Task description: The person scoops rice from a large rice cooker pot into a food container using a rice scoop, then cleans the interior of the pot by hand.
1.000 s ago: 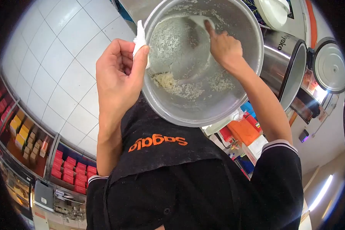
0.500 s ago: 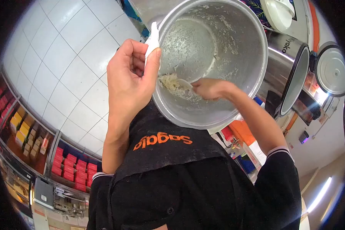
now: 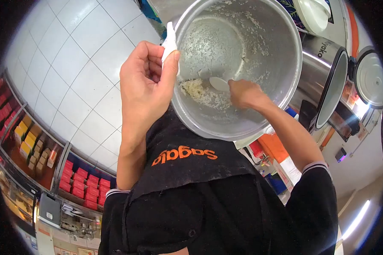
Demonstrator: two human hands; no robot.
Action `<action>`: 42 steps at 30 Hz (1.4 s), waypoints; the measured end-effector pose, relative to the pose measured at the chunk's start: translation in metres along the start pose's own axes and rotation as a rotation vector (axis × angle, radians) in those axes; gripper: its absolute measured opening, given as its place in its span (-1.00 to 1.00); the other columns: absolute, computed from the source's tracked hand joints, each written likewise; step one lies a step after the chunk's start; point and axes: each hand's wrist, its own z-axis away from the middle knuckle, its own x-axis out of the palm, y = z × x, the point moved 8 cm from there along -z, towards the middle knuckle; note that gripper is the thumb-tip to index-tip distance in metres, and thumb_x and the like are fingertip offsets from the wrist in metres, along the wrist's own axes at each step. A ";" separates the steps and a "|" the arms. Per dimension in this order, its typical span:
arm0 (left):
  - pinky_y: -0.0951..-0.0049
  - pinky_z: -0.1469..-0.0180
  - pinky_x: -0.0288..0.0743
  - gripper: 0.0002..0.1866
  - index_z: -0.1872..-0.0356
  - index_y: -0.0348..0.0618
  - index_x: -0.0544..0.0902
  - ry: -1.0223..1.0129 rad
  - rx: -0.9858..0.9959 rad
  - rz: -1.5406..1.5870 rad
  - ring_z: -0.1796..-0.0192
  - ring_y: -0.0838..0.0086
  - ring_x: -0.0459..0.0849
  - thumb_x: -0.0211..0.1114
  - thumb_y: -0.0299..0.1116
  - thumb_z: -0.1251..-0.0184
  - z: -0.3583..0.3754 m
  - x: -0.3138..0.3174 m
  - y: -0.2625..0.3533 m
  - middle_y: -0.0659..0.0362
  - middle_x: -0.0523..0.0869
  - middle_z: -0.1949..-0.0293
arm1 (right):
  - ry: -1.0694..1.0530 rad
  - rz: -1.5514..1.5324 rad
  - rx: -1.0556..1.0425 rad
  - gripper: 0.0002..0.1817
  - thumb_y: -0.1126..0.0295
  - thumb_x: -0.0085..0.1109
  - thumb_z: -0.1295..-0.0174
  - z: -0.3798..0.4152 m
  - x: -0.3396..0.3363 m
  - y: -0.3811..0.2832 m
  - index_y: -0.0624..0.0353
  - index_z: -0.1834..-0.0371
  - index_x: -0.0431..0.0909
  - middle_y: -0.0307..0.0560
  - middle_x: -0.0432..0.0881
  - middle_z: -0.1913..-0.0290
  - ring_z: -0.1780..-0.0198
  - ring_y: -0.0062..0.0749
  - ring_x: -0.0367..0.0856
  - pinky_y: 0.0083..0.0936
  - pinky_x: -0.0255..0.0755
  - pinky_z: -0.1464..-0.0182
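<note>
A large metal pot [image 3: 281,46] is tipped so that its inside faces me. My left hand [image 3: 148,83] pinches a folded white cloth [image 3: 170,42] against the pot's left rim, thumb on the near side. Inside the pot, my right hand [image 3: 246,93] is closed around the handle of a white rice paddle [image 3: 219,83], whose blade points left. A small heap of cooked rice [image 3: 194,90] lies by the lower left wall, just left of the blade. Loose grains cling to the bottom and walls. The paddle's handle is mostly hidden by my fingers.
Right of the pot lies a steel rice cooker [image 3: 323,59] with its lid [image 3: 372,76] open. A white plastic piece [image 3: 311,16] sits at the top right. Red boxes [image 3: 84,185] and yellow boxes [image 3: 25,138] fill shelves at the left. White floor tiles [image 3: 85,55] spread beyond my left hand.
The right hand and paddle have moved right and slightly up, away from the rice heap; more of the blade shows. My left hand keeps its grip on the cloth at the rim.
</note>
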 end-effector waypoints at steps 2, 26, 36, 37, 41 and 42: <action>0.74 0.51 0.25 -0.83 0.38 -0.25 0.52 0.019 0.002 -0.011 0.53 0.79 0.41 0.33 -0.41 -0.29 0.000 0.000 -0.001 0.36 0.55 0.55 | -0.019 -0.047 0.029 -0.65 0.32 -0.02 -0.28 0.003 -0.006 -0.012 0.34 -0.01 0.53 0.27 0.65 0.10 0.07 0.10 0.66 -0.08 0.50 0.02; 0.73 0.48 0.29 -0.84 0.40 -0.25 0.51 0.029 0.037 -0.046 0.51 0.78 0.41 0.31 -0.44 -0.30 0.007 0.000 0.003 0.36 0.54 0.53 | 0.077 -1.097 -0.276 -0.63 0.12 -0.04 -0.44 -0.086 -0.022 -0.039 0.15 -0.04 0.56 -0.38 0.44 0.49 0.55 -0.72 0.27 -0.67 0.17 0.55; 0.72 0.47 0.29 -0.83 0.38 -0.27 0.53 0.041 0.073 -0.076 0.50 0.77 0.41 0.30 -0.41 -0.32 0.004 0.000 0.004 0.35 0.55 0.52 | -0.151 -0.950 -0.418 -0.66 0.16 -0.02 -0.41 -0.052 -0.042 -0.041 0.17 -0.02 0.55 -0.33 0.44 0.42 0.55 -0.72 0.22 -0.66 0.11 0.55; 0.71 0.47 0.30 -0.83 0.38 -0.27 0.53 0.044 0.062 -0.065 0.50 0.77 0.41 0.31 -0.41 -0.32 0.004 0.000 0.003 0.34 0.55 0.52 | -0.156 -0.908 -0.482 -0.70 0.13 -0.03 -0.43 -0.048 -0.043 -0.045 0.11 0.08 0.57 -0.39 0.40 0.43 0.51 -0.75 0.22 -0.67 0.11 0.51; 0.70 0.45 0.31 -0.82 0.37 -0.28 0.54 0.045 0.072 -0.078 0.49 0.77 0.42 0.30 -0.39 -0.33 0.002 -0.003 0.002 0.34 0.56 0.51 | -0.147 -0.820 -0.509 -0.72 0.16 -0.06 -0.44 -0.030 -0.046 -0.042 0.08 0.34 0.48 -0.41 0.36 0.50 0.50 -0.73 0.24 -0.67 0.13 0.48; 0.70 0.45 0.31 -0.82 0.37 -0.28 0.54 0.036 0.092 -0.084 0.49 0.77 0.42 0.30 -0.39 -0.33 0.001 -0.002 0.004 0.34 0.56 0.51 | -0.125 -0.826 -0.515 -0.72 0.16 -0.06 -0.44 -0.026 -0.049 -0.040 0.08 0.34 0.48 -0.41 0.36 0.50 0.50 -0.73 0.24 -0.67 0.13 0.48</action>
